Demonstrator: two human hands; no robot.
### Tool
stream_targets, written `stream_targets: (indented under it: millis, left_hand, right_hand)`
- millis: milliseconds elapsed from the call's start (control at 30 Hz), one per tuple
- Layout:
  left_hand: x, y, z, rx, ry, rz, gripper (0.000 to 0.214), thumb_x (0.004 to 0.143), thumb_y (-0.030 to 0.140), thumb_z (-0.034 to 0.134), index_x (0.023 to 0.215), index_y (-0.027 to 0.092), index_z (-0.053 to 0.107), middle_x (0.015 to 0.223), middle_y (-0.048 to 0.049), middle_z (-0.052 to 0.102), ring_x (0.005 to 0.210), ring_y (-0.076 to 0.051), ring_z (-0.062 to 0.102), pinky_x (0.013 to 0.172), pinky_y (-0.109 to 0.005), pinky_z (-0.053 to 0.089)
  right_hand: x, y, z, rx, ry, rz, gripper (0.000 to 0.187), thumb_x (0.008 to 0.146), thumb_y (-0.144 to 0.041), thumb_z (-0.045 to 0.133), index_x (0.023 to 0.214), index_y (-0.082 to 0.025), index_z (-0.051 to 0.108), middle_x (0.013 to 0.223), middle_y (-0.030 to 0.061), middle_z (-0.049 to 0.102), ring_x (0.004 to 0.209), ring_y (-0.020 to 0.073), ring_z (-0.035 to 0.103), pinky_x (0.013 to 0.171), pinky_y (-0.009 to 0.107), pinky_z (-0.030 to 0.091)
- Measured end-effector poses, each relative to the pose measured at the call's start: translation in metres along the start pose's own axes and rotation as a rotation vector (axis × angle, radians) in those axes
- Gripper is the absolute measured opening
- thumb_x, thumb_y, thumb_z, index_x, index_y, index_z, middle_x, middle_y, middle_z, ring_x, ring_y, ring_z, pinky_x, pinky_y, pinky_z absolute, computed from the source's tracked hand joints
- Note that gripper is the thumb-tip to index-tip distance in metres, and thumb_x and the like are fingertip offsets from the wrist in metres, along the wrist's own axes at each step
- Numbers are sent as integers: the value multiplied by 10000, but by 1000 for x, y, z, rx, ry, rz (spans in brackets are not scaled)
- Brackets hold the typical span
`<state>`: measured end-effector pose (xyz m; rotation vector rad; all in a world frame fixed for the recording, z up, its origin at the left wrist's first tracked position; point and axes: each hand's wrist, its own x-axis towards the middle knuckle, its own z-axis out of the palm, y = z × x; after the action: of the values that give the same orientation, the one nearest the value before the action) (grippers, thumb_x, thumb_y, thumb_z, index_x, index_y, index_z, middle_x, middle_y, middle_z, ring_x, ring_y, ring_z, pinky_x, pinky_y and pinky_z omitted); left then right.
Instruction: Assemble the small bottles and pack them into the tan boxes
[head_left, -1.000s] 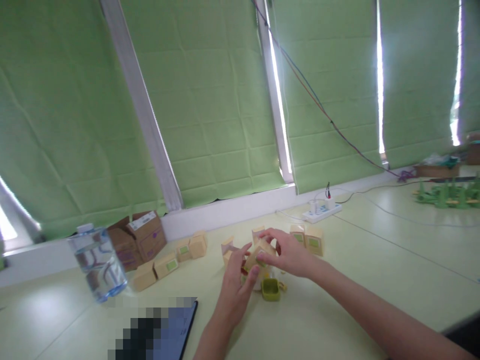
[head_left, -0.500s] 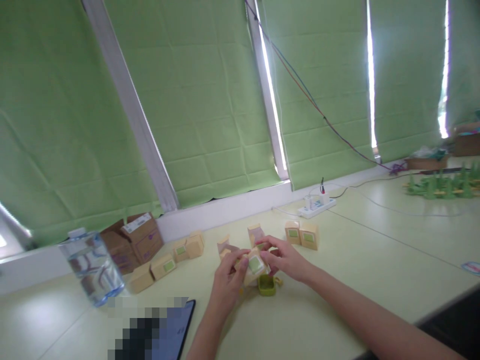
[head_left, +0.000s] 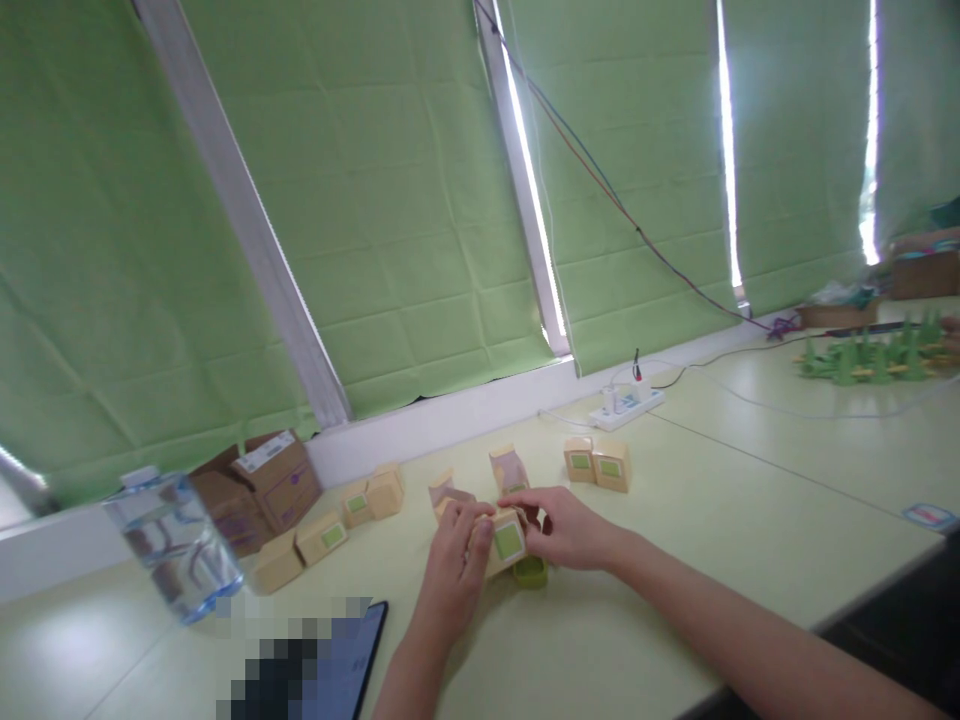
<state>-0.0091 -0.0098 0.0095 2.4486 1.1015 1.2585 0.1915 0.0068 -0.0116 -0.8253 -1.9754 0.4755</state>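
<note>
A small tan cardboard box with a green label (head_left: 508,542) sits between my two hands, its labelled face towards me. My left hand (head_left: 460,555) grips its left side, thumb on the front and fingers over the top. At the box's right edge, my right hand (head_left: 568,525) pinches with thumb and fingers; some fingertips are hidden. A small olive-green container (head_left: 531,573) shows below the box, partly covered. Just behind my hands stand an open small box (head_left: 445,490) on the left and another box with its flap raised (head_left: 508,468).
Two closed small boxes (head_left: 598,464) stand back right; several more (head_left: 322,538) line the left. A water bottle (head_left: 176,545), brown carton (head_left: 281,483) and phone-like device (head_left: 352,660) are left. A power strip (head_left: 627,408) lies by the wall, green spiky pieces (head_left: 874,358) far right.
The box has turned so its label faces me more squarely, and it sits lower. My right hand has moved down along its right edge, covering more of the green container. The view has shifted slightly.
</note>
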Motion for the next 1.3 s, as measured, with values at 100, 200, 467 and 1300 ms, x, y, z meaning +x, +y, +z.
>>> stream_targets:
  millis: [100,200,467,1300]
  left_hand:
    - [1,-1,-1,-97,30,-56,346,970,430,368,993,192,618,946,-73,592,942,-226,559,851,-337,431]
    - [2,-3,-3,-212,97,-146,411,973,479,328,966,185,616,960,-67,627,931,-220,571,845,-322,434]
    - [4,-4,0,-247,118,-201,431,973,490,328,971,184,632,963,-59,646,939,-219,582,860,-327,434]
    - [4,-9,0,-161,197,-172,404,971,481,350,976,193,633,979,-64,656,973,-225,590,903,-345,432]
  right_hand:
    - [1,5,-3,10,58,29,491,743,-77,460,1159,-190,694,911,35,728,681,148,597,673,266,493]
    - [2,5,-9,87,150,63,471,800,-68,372,1114,-184,704,900,37,725,747,170,623,729,299,508]
    - [-2,-21,-13,78,224,-239,266,929,-242,476,1120,-231,661,1311,85,546,1262,225,467,1063,392,381]
    - [-1,-18,-7,25,206,-257,136,845,-225,644,958,-234,719,1291,87,523,1060,199,574,973,369,463]
